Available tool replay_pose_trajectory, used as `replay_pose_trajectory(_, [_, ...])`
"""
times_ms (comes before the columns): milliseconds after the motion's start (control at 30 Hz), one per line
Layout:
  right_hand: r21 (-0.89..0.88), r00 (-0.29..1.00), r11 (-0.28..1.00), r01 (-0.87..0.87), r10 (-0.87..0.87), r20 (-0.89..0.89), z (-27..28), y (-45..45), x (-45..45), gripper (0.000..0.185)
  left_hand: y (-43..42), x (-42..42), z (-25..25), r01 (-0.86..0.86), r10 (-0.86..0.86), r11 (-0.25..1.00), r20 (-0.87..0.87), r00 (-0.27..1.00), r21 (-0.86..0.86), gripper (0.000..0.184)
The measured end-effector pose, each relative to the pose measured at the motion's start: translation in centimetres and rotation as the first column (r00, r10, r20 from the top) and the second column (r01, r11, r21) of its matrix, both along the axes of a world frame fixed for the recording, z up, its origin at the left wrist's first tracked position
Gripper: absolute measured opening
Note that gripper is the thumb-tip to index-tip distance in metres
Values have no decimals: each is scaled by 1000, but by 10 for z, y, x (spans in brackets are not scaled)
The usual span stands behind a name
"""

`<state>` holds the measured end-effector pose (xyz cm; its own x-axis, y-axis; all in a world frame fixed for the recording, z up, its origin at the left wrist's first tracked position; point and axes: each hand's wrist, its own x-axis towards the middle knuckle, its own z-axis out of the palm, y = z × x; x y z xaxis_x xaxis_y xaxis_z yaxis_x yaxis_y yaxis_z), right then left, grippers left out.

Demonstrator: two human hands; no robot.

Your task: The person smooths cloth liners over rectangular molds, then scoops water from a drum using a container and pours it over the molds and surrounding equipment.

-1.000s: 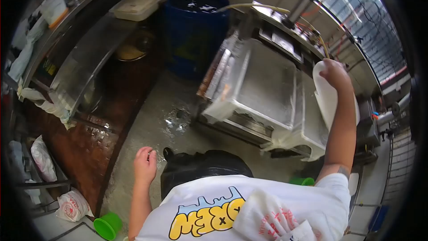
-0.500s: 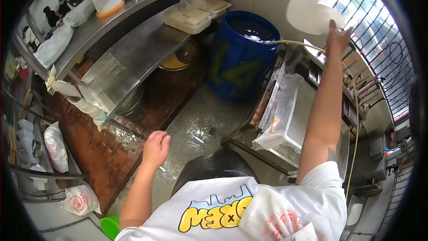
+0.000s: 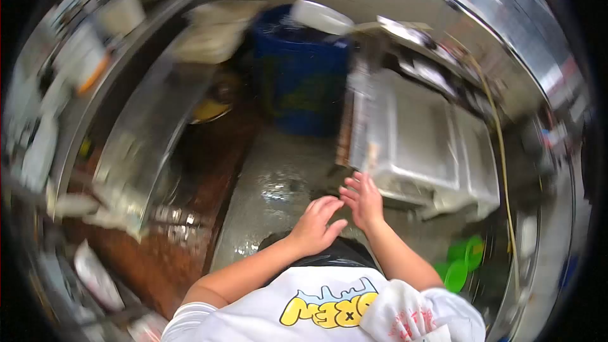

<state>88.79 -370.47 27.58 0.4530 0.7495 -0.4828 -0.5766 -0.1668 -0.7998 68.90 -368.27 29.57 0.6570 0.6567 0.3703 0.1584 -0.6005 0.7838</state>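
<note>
In front of my body, my left hand (image 3: pixel 318 223) and my right hand (image 3: pixel 364 201) are close together at waist height. Both look empty, the left with its thumb apart from the fingers and the right with its fingers stretched out. A white plastic container (image 3: pixel 322 18) sits at the top of the blue drum (image 3: pixel 299 85), near its right rim. Whether it floats or rests on the rim I cannot tell. The nearest thing beyond my right hand is a pale, box-like basin unit (image 3: pixel 421 136), blurred by motion.
Metal shelving (image 3: pixel 136 133) runs along the left, with pale tubs (image 3: pixel 215 28) at its far end. A yellowish hose (image 3: pixel 500 164) hangs at the right. Green containers (image 3: pixel 465 256) stand low on the right. The grey floor (image 3: pixel 266 177) looks wet.
The white container has left my right hand and is now at the drum's top. My right hand has come down and in beside my left, and the view has swung right.
</note>
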Motion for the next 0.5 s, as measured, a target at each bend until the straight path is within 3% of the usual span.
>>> replay_pose_trajectory(33, [56,997,996,65,-62,-53,-29,-6,16,71,-5,31,9,124,-126,992,68,990,26,46])
replay_pose_trajectory(67, [45,979,987,151,-144,-142,-24,-12,27,76,-15,61,18,177,-187,981,124,975,83,46])
replay_pose_trajectory(133, [6,914,934,357,-348,-209,-9,-22,50,81,-41,117,24,169,-184,960,48,982,223,48])
replay_pose_trajectory(233, [21,737,764,645,-614,-282,-4,-51,109,72,-82,184,27,189,-223,937,87,971,294,36])
replay_pose_trajectory(300, [27,632,663,748,-699,-335,12,-91,148,59,-129,209,44,322,-331,922,6,944,215,31])
replay_pose_trajectory(367, [11,496,543,840,-758,-422,13,-130,186,61,-180,225,51,408,-428,861,0,904,305,26])
replay_pose_trajectory(433, [-1,389,436,900,-804,-450,-8,-180,231,63,-239,234,56,733,-731,658,-87,677,174,26])
replay_pose_trajectory(500, [-45,260,309,950,-863,-434,-35,-234,270,68,-284,254,53,815,-807,567,-118,578,120,31])
